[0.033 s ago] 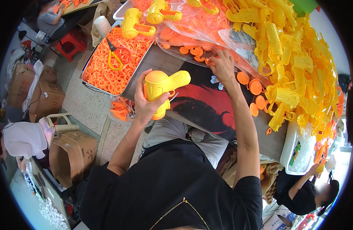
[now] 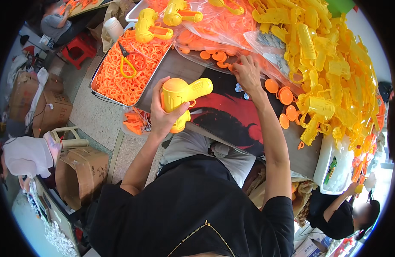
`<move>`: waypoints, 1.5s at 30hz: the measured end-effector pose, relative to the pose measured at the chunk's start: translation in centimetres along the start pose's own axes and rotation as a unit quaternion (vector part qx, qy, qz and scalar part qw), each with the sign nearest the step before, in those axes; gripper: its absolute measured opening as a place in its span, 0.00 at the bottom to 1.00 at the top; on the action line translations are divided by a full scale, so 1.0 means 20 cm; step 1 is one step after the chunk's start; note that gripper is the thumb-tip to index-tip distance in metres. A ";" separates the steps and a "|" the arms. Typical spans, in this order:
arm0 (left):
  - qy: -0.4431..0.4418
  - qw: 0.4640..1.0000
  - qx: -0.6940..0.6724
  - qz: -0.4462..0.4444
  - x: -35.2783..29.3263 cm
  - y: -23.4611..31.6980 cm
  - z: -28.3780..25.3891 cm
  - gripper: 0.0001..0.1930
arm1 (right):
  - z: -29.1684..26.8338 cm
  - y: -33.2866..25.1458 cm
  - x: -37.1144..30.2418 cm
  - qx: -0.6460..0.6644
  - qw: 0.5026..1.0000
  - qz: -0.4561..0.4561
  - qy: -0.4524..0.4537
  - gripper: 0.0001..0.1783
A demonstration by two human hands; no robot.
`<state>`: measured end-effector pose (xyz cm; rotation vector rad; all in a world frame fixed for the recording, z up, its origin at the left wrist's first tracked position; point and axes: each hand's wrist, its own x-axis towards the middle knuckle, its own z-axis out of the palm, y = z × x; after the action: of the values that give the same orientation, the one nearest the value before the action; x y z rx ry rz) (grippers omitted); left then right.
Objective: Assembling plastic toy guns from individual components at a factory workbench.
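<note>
My left hand [image 2: 162, 112] is wrapped round a yellow toy hair dryer [image 2: 178, 99]. The toy is held over the near edge of the table, its nozzle tilted up to the right; a rounded orange part sits at its top left. Farther right, my right hand [image 2: 249, 77] reaches over the dark mat [image 2: 223, 111] to several loose orange discs [image 2: 219, 56]. Its fingers are curled together at an orange piece, and the fingertips partly hide what they pinch. Small blue-and-clear pieces [image 2: 239, 88] lie beside that wrist, partly covered. More orange caps [image 2: 285, 95] rest to its right.
A tray of small orange rings [image 2: 120, 85] at left carries red-and-yellow scissors [image 2: 129, 64]. Yellow toy shells [image 2: 330, 64] are heaped at right, above a white bin [image 2: 328, 167]. Plastic bags of orange parts [image 2: 219, 32] lie at the back. Other people sit at far left and lower right.
My right hand has shifted slightly left, covering more of the blue-and-clear pieces. My left hand and the toy hair dryer stay nearly where they were.
</note>
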<state>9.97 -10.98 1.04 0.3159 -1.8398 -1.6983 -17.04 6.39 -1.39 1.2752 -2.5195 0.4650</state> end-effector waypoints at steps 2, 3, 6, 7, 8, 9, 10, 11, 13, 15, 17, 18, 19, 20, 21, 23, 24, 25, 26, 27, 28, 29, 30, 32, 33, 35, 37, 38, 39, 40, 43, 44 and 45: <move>-0.007 1.000 0.018 0.014 0.02 -0.02 0.02 0.40 | 0.03 0.04 0.00 -0.043 0.999 -0.021 -0.013 0.09; -0.007 1.000 0.009 0.015 0.01 -0.01 0.03 0.40 | 0.04 0.07 0.00 0.023 0.999 0.000 0.049 0.08; 0.012 1.000 -0.006 0.010 0.02 0.04 0.02 0.40 | -0.05 0.05 0.00 0.232 0.967 0.076 0.074 0.08; 0.021 1.000 -0.021 0.004 0.04 0.05 0.02 0.40 | -0.11 0.01 0.00 0.358 0.923 0.138 0.035 0.09; 0.025 0.999 -0.019 0.005 0.06 0.07 0.03 0.40 | -0.16 -0.03 -0.03 0.360 0.923 0.134 0.033 0.09; 0.022 0.999 -0.046 0.010 0.09 0.08 0.05 0.40 | -0.23 -0.08 -0.09 0.461 0.874 0.139 -0.069 0.09; 0.016 0.997 -0.072 0.014 0.11 0.09 0.08 0.40 | -0.28 -0.13 -0.16 0.552 0.804 0.144 -0.168 0.08; 0.004 0.998 -0.059 0.030 0.13 0.09 0.09 0.40 | -0.32 -0.19 -0.21 0.542 0.807 0.125 -0.196 0.07; -0.028 0.997 -0.054 0.036 0.15 0.11 0.14 0.40 | -0.38 -0.28 -0.28 0.552 0.802 0.100 -0.203 0.09; -0.075 0.996 -0.044 0.022 0.15 0.09 0.19 0.42 | -0.44 -0.29 -0.35 0.590 0.780 0.135 -0.159 0.12; -0.100 0.993 -0.059 0.005 0.14 0.09 0.22 0.42 | -0.46 -0.29 -0.41 0.648 0.737 0.172 -0.091 0.21; -0.116 0.991 -0.070 -0.012 0.13 0.09 0.23 0.42 | -0.46 -0.30 -0.44 0.647 0.737 0.176 -0.086 0.21; -0.122 0.990 -0.071 -0.012 0.12 0.09 0.24 0.42 | -0.46 -0.29 -0.47 0.635 0.744 0.200 -0.064 0.22; -0.139 0.986 -0.091 -0.023 0.12 0.08 0.25 0.41 | -0.46 -0.29 -0.49 0.622 0.750 0.223 -0.042 0.22; -0.155 0.981 -0.110 -0.034 0.11 0.08 0.26 0.41 | -0.46 -0.30 -0.52 0.623 0.747 0.230 -0.034 0.24; -0.174 0.979 -0.102 -0.040 0.09 0.10 0.29 0.40 | -0.42 -0.30 -0.56 0.640 0.735 0.224 -0.004 0.24; -0.188 0.977 -0.093 -0.046 0.08 0.11 0.30 0.40 | -0.42 -0.31 -0.58 0.655 0.723 0.216 0.022 0.24; -0.189 0.977 -0.092 -0.046 0.08 0.10 0.30 0.40 | -0.42 -0.32 -0.60 0.631 0.753 0.185 0.030 0.23; -0.197 0.974 -0.096 -0.051 0.08 0.08 0.30 0.40 | -0.42 -0.33 -0.61 0.632 0.752 0.185 0.031 0.23; -0.204 0.972 -0.100 -0.057 0.08 0.07 0.30 0.41 | -0.42 -0.34 -0.62 0.611 0.775 0.159 0.033 0.23; -0.205 0.972 -0.098 -0.057 0.08 0.06 0.29 0.41 | -0.43 -0.35 -0.62 0.589 0.797 0.131 0.034 0.24; -0.209 0.965 -0.134 -0.088 0.07 0.06 0.28 0.40 | -0.47 -0.37 -0.62 0.650 0.746 0.141 0.012 0.22; -0.213 0.955 -0.170 -0.120 0.07 0.06 0.27 0.40 | -0.47 -0.35 -0.62 0.652 0.745 0.141 0.013 0.22; -0.237 0.950 -0.163 -0.123 0.06 0.07 0.29 0.40 | -0.49 -0.28 -0.60 0.707 0.704 0.043 -0.042 0.20; -0.258 0.945 -0.157 -0.124 0.05 0.07 0.30 0.40 | -0.50 -0.29 -0.59 0.727 0.683 0.054 -0.046 0.19; -0.260 0.948 -0.146 -0.110 0.03 0.09 0.35 0.40 | -0.53 -0.33 -0.50 0.801 0.587 0.103 -0.058 0.21; -0.257 0.956 -0.115 -0.076 0.03 0.10 0.38 0.39 | -0.54 -0.38 -0.44 0.857 0.473 0.199 -0.048 0.29; -0.259 0.956 -0.117 -0.076 0.03 0.11 0.39 0.39 | -0.54 -0.39 -0.44 0.856 0.475 0.201 -0.046 0.29; -0.254 0.960 -0.101 -0.056 0.03 0.13 0.40 0.40 | -0.54 -0.38 -0.45 0.835 0.502 0.216 -0.059 0.29; -0.248 0.964 -0.084 -0.037 0.02 0.14 0.40 0.41 | -0.54 -0.39 -0.46 0.814 0.528 0.232 -0.072 0.29; -0.243 0.970 -0.009 0.012 -0.02 0.12 0.41 0.41 | -0.52 -0.39 -0.50 0.773 0.569 0.272 -0.067 0.30; -0.248 0.969 -0.013 0.016 -0.02 0.13 0.41 0.41 | -0.52 -0.38 -0.52 0.751 0.589 0.290 -0.072 0.30; -0.253 0.965 0.004 0.067 -0.01 0.14 0.41 0.41 | -0.53 -0.38 -0.53 0.758 0.578 0.291 -0.073 0.31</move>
<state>6.09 -3.65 3.81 -0.2637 -2.1649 -1.7860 -3.75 14.10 5.31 0.4961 -2.1764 3.1841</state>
